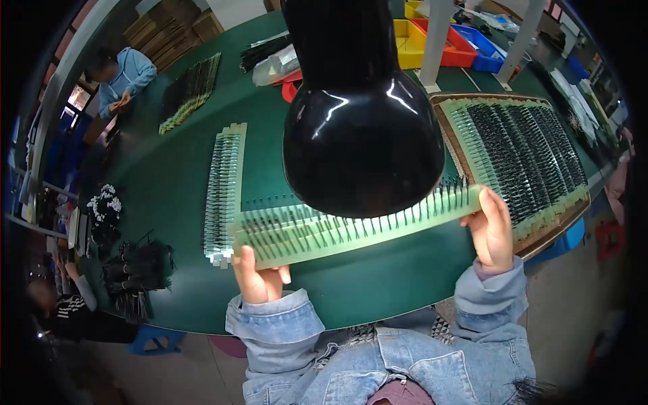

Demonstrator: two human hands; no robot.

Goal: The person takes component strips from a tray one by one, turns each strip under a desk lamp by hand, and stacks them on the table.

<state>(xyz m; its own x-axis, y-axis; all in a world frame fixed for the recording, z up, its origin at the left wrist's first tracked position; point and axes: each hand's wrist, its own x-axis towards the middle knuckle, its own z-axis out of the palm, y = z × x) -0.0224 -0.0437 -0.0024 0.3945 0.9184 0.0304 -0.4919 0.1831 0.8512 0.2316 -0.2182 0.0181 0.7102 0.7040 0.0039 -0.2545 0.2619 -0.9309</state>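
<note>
A long pale green strip (358,237), with a row of thin dark pins or wire-like parts along it, is held up over the green table, tilted with its right end higher. Its left end is gripped between the thumb and fingers of my left hand (260,280). At the other end, my right hand (491,233) pinches the corner. A black lamp head (364,148) hides the upper middle of the strip. Just left of my left hand, a similar strip (226,192) filled with shiny metal parts lies on the table.
On the right, a brown tray (536,251) carries several loaded green strips (516,158). Yellow, red (457,50) and blue bins stand behind. Black wire bundles (135,273) lie at left, more strips (192,91) farther back. A co-worker (128,77) sits at the far left.
</note>
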